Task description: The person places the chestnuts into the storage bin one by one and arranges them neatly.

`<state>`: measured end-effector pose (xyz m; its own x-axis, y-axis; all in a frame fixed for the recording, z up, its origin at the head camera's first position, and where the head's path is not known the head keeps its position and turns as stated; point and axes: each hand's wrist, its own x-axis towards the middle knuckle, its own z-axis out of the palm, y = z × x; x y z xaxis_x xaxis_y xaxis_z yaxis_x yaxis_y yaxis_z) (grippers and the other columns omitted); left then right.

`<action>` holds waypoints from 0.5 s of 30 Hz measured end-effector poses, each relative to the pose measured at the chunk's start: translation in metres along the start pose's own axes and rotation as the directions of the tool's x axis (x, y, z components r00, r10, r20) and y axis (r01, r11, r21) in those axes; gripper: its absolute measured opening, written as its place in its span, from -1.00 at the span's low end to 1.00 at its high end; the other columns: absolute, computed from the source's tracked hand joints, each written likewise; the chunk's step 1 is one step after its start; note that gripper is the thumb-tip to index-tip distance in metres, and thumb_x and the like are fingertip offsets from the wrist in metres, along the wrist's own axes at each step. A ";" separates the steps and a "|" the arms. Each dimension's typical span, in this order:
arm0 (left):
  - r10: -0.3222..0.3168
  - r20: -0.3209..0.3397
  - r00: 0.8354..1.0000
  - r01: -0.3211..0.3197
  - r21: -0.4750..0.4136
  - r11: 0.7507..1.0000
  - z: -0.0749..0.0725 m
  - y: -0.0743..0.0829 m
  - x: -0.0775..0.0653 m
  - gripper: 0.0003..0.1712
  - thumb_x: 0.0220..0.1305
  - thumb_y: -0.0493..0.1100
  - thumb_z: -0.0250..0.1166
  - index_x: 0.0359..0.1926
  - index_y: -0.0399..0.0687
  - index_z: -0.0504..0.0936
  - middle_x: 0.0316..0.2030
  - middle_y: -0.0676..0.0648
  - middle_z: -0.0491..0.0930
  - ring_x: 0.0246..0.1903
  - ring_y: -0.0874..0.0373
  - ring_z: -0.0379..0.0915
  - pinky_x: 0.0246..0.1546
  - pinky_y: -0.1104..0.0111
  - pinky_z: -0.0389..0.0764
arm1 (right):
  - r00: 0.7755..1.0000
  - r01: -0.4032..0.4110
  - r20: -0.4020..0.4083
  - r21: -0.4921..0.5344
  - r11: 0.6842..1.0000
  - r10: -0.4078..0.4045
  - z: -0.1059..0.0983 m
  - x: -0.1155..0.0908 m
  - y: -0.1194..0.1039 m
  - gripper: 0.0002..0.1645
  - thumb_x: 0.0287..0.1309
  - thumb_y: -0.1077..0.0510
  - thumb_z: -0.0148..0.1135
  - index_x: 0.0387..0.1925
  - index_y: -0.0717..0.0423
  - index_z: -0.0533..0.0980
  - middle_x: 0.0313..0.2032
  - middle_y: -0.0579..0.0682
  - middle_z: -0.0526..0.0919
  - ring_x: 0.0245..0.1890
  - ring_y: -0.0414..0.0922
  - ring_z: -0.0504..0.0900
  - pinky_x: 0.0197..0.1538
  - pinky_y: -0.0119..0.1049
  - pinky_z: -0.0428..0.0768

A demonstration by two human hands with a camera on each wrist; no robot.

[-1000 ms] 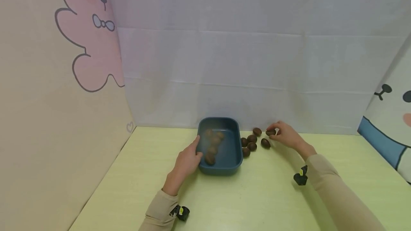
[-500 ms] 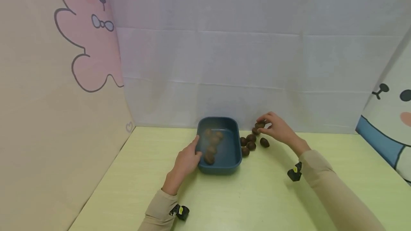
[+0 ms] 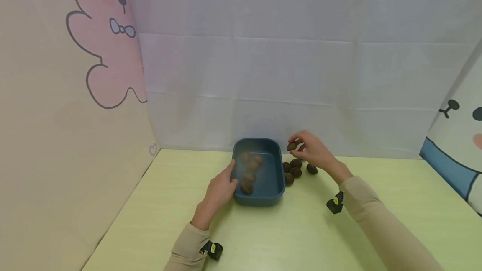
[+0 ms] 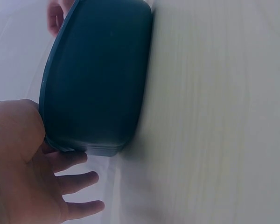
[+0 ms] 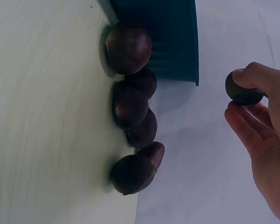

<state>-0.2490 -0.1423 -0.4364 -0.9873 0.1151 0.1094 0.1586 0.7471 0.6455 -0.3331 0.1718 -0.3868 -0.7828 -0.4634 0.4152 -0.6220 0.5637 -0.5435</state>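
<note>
My left hand (image 3: 218,186) grips the left wall of a blue rectangular plastic box (image 3: 269,179), thumb at the rim. In the left wrist view its other fingers (image 4: 79,183) stretch out beside the box. Several brown chestnuts (image 3: 247,187) lie inside, mostly in the left half and somewhat hazy. My right hand (image 3: 315,152) pinches one dark chestnut (image 5: 242,91) between thumb and fingertips, raised just beyond the box's right rim. Below it, several loose chestnuts (image 5: 129,106) lie on the table beside the box's right wall. One chestnut (image 3: 311,168) sits farther right.
The pale yellow-green table (image 3: 293,233) ends at a white cloth backdrop (image 3: 244,74) close behind the box. A left side panel (image 3: 75,158) carries a pink cartoon animal, and another printed panel (image 3: 459,154) stands at right. Both wrists wear small black cameras (image 3: 215,250).
The right hand has picked a chestnut off the table's back edge and carried it up and left, close to the box. The left hand and the box have stayed in place.
</note>
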 end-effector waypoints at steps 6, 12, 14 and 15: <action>0.004 0.005 1.000 -0.004 -0.011 1.000 0.000 -0.002 0.000 -0.25 0.34 -0.24 0.07 0.53 -0.10 0.15 -0.42 -0.03 0.46 -0.70 0.20 0.04 -0.65 0.37 0.17 | 0.996 0.089 0.030 -0.054 0.995 -0.088 0.015 0.015 -0.011 -0.56 0.06 0.33 0.39 0.02 0.33 0.55 -0.08 0.19 0.57 -0.18 0.05 0.64 -0.17 -0.08 0.65; -0.001 0.000 1.000 0.001 -0.003 1.000 0.000 -0.002 0.000 -0.25 0.34 -0.23 0.07 0.54 -0.07 0.15 -0.50 0.00 0.38 -0.70 0.21 0.02 -0.65 0.38 0.15 | 0.993 0.045 0.113 -0.078 0.996 -0.036 0.031 0.029 -0.025 -0.56 0.05 0.28 0.40 0.00 0.25 0.51 -0.09 0.13 0.62 -0.15 0.02 0.63 -0.14 -0.13 0.60; -0.007 0.004 1.000 0.007 -0.009 1.000 0.000 -0.002 -0.001 -0.25 0.35 -0.22 0.06 0.54 -0.05 0.14 -0.48 0.00 0.40 -0.72 0.22 0.01 -0.66 0.39 0.16 | 0.988 0.040 0.155 -0.106 0.994 -0.023 0.035 0.033 -0.029 -0.57 0.06 0.26 0.39 0.00 0.20 0.53 -0.06 0.11 0.62 -0.13 0.01 0.61 -0.10 -0.10 0.59; -0.005 0.002 1.000 0.005 -0.016 1.000 -0.001 -0.002 -0.001 -0.25 0.35 -0.23 0.07 0.54 -0.06 0.14 -0.46 0.00 0.42 -0.73 0.22 0.01 -0.67 0.39 0.16 | 0.984 0.041 0.178 -0.120 0.992 -0.020 0.038 0.035 -0.031 -0.57 0.07 0.26 0.39 0.01 0.19 0.54 -0.04 0.10 0.63 -0.12 0.00 0.61 -0.07 -0.08 0.59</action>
<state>-0.2478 -0.1444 -0.4375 -0.9880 0.1127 0.1053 0.1542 0.7372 0.6579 -0.3406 0.1126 -0.3832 -0.7548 -0.5885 0.2897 -0.6516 0.6218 -0.4346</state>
